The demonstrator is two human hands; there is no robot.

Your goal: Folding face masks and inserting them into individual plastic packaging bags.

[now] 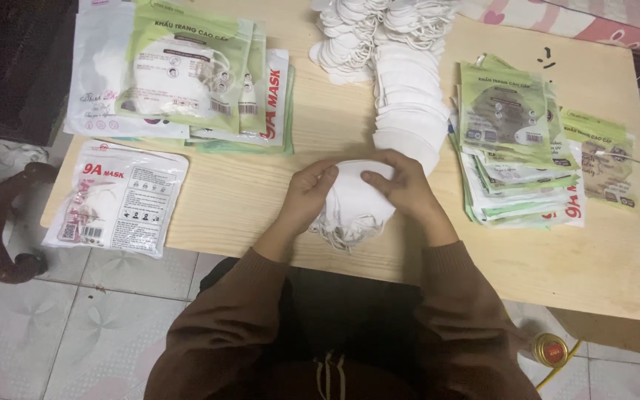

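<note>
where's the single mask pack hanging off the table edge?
Head view, far left: the pack overhangs the table's left corner, below the left pile.

White masks (357,200), green-and-white packets (516,148), pale wooden table (246,192).

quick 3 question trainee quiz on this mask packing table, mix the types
1. True or false: both hands hold one small stack of white masks.
2. The long row of white masks lies: A) left of the held stack, B) beyond it, toward the far edge, C) on the floor.
3. Which packet overhangs the table edge?

Key:
1. True.
2. B.
3. The white and red packet at the near left corner.
</note>
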